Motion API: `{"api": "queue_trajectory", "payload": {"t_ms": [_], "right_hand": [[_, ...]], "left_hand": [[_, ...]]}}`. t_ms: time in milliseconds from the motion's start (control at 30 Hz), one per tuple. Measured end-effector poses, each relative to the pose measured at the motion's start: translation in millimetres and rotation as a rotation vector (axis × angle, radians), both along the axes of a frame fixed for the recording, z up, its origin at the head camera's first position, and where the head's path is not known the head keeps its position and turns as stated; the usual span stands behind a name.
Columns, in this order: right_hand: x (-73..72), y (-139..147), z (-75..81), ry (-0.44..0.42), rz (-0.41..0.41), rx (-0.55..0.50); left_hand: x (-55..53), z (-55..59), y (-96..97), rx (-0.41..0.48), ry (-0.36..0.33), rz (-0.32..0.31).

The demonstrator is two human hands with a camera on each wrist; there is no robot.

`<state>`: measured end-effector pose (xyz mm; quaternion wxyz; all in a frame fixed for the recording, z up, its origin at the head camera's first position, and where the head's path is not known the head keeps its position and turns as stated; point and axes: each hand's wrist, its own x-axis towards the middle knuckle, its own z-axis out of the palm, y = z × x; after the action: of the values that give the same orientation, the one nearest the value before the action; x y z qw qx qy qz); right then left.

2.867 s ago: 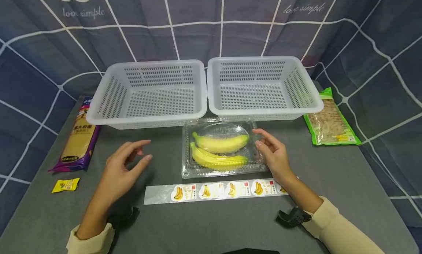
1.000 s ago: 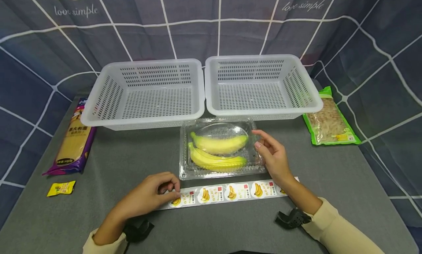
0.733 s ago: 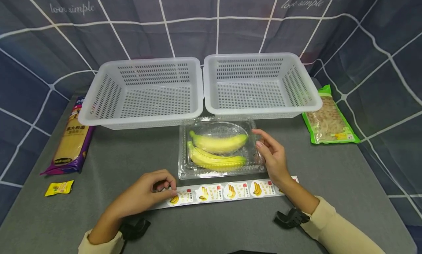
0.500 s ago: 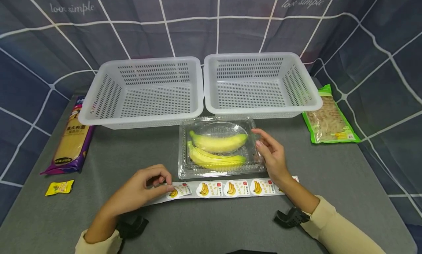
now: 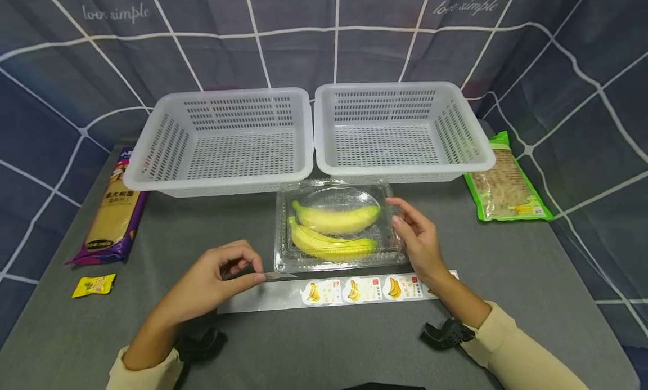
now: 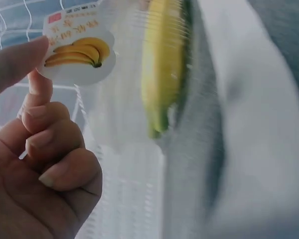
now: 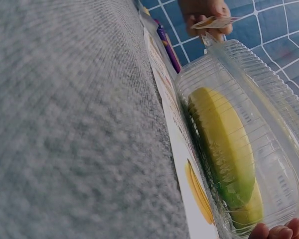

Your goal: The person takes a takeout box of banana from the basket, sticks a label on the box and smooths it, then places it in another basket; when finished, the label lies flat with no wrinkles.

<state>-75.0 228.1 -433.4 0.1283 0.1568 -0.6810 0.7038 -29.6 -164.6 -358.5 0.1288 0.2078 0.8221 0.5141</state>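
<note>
My left hand [image 5: 215, 277] pinches a banana sticker [image 6: 79, 47] between thumb and index finger, the other fingers curled below. The head view shows this sticker almost edge-on, above the left part of the sticker strip [image 5: 243, 304]. That part of the backing is bare; several banana stickers sit farther right. Behind the strip lies a clear plastic clamshell box [image 5: 283, 255] with yellow-green bananas [image 5: 336, 220] inside. My right hand [image 5: 422, 243] holds the box by its right edge, fingertips [image 7: 279, 231] curled at that end. My right forearm covers the strip's right part.
Two white perforated baskets [image 5: 228, 184] [image 5: 405, 171] stand side by side behind the box. A purple-edged pasta packet [image 5: 108, 221] and a small yellow wrapped packet [image 5: 94, 286] lie left. A green-edged bag [image 5: 506, 187] lies right. A grid-patterned curtain [image 5: 298, 58] hangs behind.
My left hand reached to the strip, peeled off its leftmost sticker and lifted it up, leaving bare backing. My right hand has stayed at the box.
</note>
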Motion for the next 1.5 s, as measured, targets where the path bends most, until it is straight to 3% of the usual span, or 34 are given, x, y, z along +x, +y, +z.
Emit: {"api": "queue_trajectory", "payload": {"t_ms": [167,500,767,1200,1500], "right_hand": [[0.1,-1,1.3,0.003,0.005,-0.003],[1.4,-1,2.2,0.007,0.007,0.010],[1.1,-2,0.7,0.006,0.023,0.034],[1.3,-1,2.8,0.018,0.008,0.049],[-0.2,0,0.3,0.022,0.005,0.046]], "left_hand": [[-5.2,18.4,12.2,-0.031,0.030,-0.051],[-31.5,47.1,54.8,-0.096,0.002,-0.132],[-57.3,46.7,79.8,-0.107,0.003,-0.116],[-83.9,45.5,97.1,-0.140,-0.019,-0.093],[-96.0,45.3,108.4,-0.253,0.085,-0.045]]}}
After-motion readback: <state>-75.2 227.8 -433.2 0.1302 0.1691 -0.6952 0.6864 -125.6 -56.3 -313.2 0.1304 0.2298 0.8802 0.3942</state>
